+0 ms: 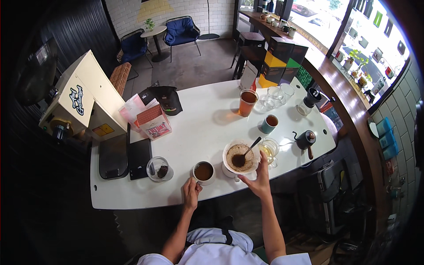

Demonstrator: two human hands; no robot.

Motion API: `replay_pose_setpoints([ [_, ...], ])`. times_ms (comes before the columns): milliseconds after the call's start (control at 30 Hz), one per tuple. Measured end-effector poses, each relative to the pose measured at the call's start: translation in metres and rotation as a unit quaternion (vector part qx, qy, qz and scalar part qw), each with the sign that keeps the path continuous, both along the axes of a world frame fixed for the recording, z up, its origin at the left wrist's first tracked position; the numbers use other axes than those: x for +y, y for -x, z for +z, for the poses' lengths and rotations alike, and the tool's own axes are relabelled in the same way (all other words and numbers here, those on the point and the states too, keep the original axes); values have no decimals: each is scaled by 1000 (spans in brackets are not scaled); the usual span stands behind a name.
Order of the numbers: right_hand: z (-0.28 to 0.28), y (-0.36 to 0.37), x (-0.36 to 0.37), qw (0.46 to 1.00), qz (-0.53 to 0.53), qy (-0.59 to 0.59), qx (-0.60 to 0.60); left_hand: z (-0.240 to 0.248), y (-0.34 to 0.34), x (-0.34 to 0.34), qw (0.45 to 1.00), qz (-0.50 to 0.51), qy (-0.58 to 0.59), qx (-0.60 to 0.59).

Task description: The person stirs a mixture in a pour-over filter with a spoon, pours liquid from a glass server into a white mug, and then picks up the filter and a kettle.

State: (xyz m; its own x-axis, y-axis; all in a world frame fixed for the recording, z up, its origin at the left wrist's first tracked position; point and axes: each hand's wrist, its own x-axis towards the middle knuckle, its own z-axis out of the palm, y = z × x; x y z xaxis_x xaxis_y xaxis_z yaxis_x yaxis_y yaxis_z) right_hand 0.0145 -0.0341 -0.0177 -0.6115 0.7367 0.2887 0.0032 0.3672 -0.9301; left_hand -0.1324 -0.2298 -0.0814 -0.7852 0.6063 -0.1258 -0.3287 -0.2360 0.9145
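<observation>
At the table's near edge, my left hand pinches the handle side of a white mug of brown coffee. To its right stands a white coffee dripper with a paper filter stained by wet grounds. A dark spoon leans in the filter, its bowl in the grounds. My right hand curves around the dripper's near right side, thumb in front and fingers along the right; the exact contact is partly hidden. Just beyond those fingers is a glass server with a little pale liquid.
Left of the mug are a clear cup with dark contents and a cream machine. Farther back stand a red-patterned box, an amber drink and a teal cup. A dark kettle sits right, near a hand grinder.
</observation>
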Motion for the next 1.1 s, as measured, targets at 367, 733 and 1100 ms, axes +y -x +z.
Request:
replay_pose_setpoints([
  [367,-11,46,-2,998,-11,28,57,-10,11,3,996,6,70,60],
  [733,54,26,14,988,-73,1,133,-4,14,2,997,-11,67,43],
  [1100,40,-8,91,980,-166,-75,79,2,13,1,996,-18,59,59],
])
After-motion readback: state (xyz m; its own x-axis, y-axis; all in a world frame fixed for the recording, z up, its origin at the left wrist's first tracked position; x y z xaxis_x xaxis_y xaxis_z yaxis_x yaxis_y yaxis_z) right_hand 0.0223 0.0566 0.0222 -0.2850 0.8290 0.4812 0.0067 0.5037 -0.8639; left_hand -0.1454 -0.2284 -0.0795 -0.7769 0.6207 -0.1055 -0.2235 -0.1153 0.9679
